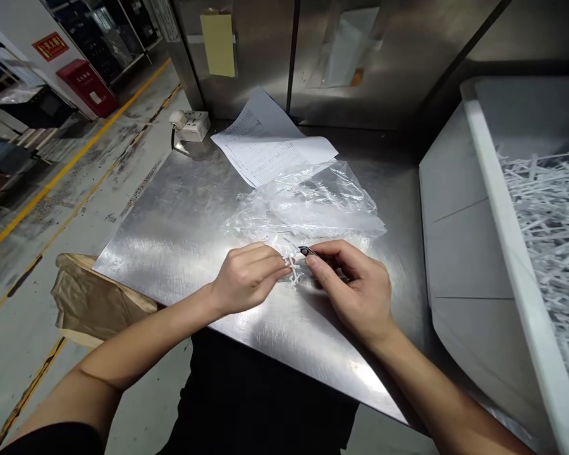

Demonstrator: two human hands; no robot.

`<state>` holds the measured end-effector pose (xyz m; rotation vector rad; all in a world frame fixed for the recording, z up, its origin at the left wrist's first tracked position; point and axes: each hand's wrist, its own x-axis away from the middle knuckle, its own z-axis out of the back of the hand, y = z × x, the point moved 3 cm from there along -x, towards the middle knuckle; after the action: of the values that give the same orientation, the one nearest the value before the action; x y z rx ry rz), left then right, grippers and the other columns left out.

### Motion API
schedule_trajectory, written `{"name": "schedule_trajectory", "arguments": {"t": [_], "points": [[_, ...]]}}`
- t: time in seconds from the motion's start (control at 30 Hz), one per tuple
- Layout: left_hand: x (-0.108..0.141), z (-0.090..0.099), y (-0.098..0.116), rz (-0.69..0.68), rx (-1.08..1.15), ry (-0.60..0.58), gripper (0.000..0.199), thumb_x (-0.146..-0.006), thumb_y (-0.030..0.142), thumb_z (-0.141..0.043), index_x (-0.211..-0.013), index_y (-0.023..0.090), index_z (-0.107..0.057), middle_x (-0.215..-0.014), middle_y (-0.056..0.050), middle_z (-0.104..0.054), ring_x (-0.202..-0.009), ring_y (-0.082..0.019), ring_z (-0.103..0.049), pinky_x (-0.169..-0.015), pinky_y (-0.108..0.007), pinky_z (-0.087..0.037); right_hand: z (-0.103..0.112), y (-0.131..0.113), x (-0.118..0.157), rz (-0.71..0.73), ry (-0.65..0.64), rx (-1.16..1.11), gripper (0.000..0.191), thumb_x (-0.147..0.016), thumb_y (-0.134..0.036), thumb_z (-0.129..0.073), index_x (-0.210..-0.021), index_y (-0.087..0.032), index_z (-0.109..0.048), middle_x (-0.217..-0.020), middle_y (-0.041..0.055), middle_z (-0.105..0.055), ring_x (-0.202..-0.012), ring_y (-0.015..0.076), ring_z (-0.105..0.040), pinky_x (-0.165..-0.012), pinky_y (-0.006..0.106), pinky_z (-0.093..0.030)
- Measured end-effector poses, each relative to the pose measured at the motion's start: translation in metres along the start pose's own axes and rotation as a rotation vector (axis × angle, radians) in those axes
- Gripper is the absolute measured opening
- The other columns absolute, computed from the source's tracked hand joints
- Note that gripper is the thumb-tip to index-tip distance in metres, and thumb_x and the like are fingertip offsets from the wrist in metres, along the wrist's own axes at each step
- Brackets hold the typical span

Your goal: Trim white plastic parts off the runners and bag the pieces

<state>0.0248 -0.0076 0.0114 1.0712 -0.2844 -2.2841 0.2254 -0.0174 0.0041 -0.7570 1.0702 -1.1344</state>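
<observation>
My left hand (246, 276) is closed, pinching a small branched white plastic piece (293, 273) whose end sticks out past the fingertips. My right hand (355, 285) is closed around a small dark tool with a thin metal tip (305, 251); its exact kind is hard to make out. The tool's tip is close to the upper end of the white piece, and I cannot tell whether they touch. Both hands are above the steel table (171, 215). Just beyond them lies a crumpled clear plastic bag (327, 199).
Printed sheets (265, 148) lie behind the bag, with a power socket block (194, 126) at the back left corner. On the right stands a large white bin (497, 234) of thin white plastic pieces (545, 208). A brown-lined container (104, 300) is beside the table's left edge.
</observation>
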Motion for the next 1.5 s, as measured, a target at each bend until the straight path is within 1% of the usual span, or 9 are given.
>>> {"name": "schedule_trajectory", "arguments": {"t": [0.27, 0.53, 0.67, 0.93, 1.13, 1.23, 1.33, 1.4, 1.5], "points": [[-0.001, -0.001, 0.004, -0.047, 0.002, -0.019, 0.011, -0.106, 0.015, -0.065, -0.096, 0.016, -0.070, -0.084, -0.006, -0.075, -0.072, -0.015, -0.064, -0.068, -0.029, -0.053, -0.001, -0.003, 0.002, 0.054, -0.019, 0.046, 0.007, -0.102, -0.028, -0.072, -0.100, -0.022, -0.076, -0.080, -0.0015, -0.074, -0.063, 0.0129, -0.061, -0.059, 0.028, -0.047], [-0.001, -0.003, 0.006, -0.061, 0.016, -0.011, 0.011, -0.106, 0.014, -0.063, -0.097, 0.017, -0.069, -0.082, -0.004, -0.075, -0.073, -0.015, -0.067, -0.070, -0.029, -0.056, -0.003, -0.008, 0.003, 0.056, -0.026, 0.053, 0.008, -0.102, -0.027, -0.071, -0.100, -0.021, -0.076, -0.081, -0.0013, -0.076, -0.066, 0.0134, -0.065, -0.061, 0.028, -0.049], [0.000, -0.005, 0.006, -0.053, 0.024, -0.014, 0.012, -0.107, 0.016, -0.064, -0.096, 0.017, -0.068, -0.081, -0.004, -0.073, -0.072, -0.015, -0.066, -0.069, -0.030, -0.056, -0.003, -0.005, 0.002, -0.011, -0.030, -0.011, 0.010, -0.102, -0.028, -0.071, -0.097, -0.022, -0.076, -0.081, -0.0014, -0.075, -0.067, 0.0136, -0.064, -0.062, 0.028, -0.049], [0.001, -0.009, 0.007, 0.000, 0.018, -0.058, 0.010, -0.107, 0.016, -0.062, -0.105, 0.014, -0.072, -0.088, -0.006, -0.078, -0.077, -0.017, -0.070, -0.072, -0.032, -0.059, -0.004, 0.005, -0.001, -0.182, -0.035, -0.099, 0.019, -0.098, -0.036, -0.072, -0.088, -0.020, -0.075, -0.073, -0.0007, -0.069, -0.065, 0.0146, -0.056, -0.061, 0.030, -0.043], [0.004, -0.013, 0.005, 0.073, 0.046, -0.095, 0.017, -0.109, 0.018, -0.058, -0.101, 0.015, -0.073, -0.081, -0.004, -0.075, -0.072, -0.016, -0.068, -0.070, -0.031, -0.058, -0.004, 0.006, -0.003, -0.250, -0.055, -0.084, 0.021, -0.097, -0.038, -0.072, -0.085, -0.020, -0.075, -0.073, 0.0005, -0.068, -0.065, 0.0157, -0.054, -0.060, 0.030, -0.042], [0.004, -0.013, 0.004, 0.087, 0.044, -0.107, 0.019, -0.109, 0.019, -0.057, -0.098, 0.015, -0.073, -0.079, -0.004, -0.074, -0.071, -0.016, -0.067, -0.070, -0.031, -0.057, -0.001, 0.004, -0.003, -0.213, -0.051, -0.065, 0.021, -0.098, -0.037, -0.071, -0.085, -0.021, -0.074, -0.072, 0.0000, -0.068, -0.064, 0.0154, -0.054, -0.060, 0.030, -0.042], [0.004, -0.013, 0.003, 0.091, 0.043, -0.112, 0.020, -0.109, 0.018, -0.057, -0.096, 0.014, -0.072, -0.079, -0.003, -0.072, -0.070, -0.016, -0.065, -0.070, -0.031, -0.055, 0.002, -0.003, -0.003, -0.107, -0.040, -0.023, 0.017, -0.099, -0.034, -0.071, -0.089, -0.021, -0.074, -0.075, -0.0007, -0.069, -0.065, 0.0148, -0.057, -0.061, 0.030, -0.043], [0.004, -0.013, 0.003, 0.090, 0.040, -0.111, 0.021, -0.109, 0.018, -0.056, -0.094, 0.015, -0.071, -0.078, -0.003, -0.071, -0.070, -0.015, -0.065, -0.069, -0.030, -0.055, 0.003, -0.008, -0.001, -0.046, -0.052, 0.008, 0.013, -0.100, -0.032, -0.071, -0.092, -0.022, -0.074, -0.077, -0.0006, -0.071, -0.065, 0.0147, -0.059, -0.061, 0.030, -0.045], [0.004, -0.013, 0.002, 0.085, 0.024, -0.111, 0.023, -0.108, 0.017, -0.054, -0.090, 0.016, -0.068, -0.077, -0.003, -0.070, -0.070, -0.015, -0.064, -0.068, -0.029, -0.054, 0.001, -0.012, 0.001, 0.001, -0.081, 0.040, 0.012, -0.101, -0.031, -0.071, -0.094, -0.022, -0.075, -0.078, -0.0005, -0.073, -0.065, 0.0149, -0.060, -0.060, 0.031, -0.044]]}}
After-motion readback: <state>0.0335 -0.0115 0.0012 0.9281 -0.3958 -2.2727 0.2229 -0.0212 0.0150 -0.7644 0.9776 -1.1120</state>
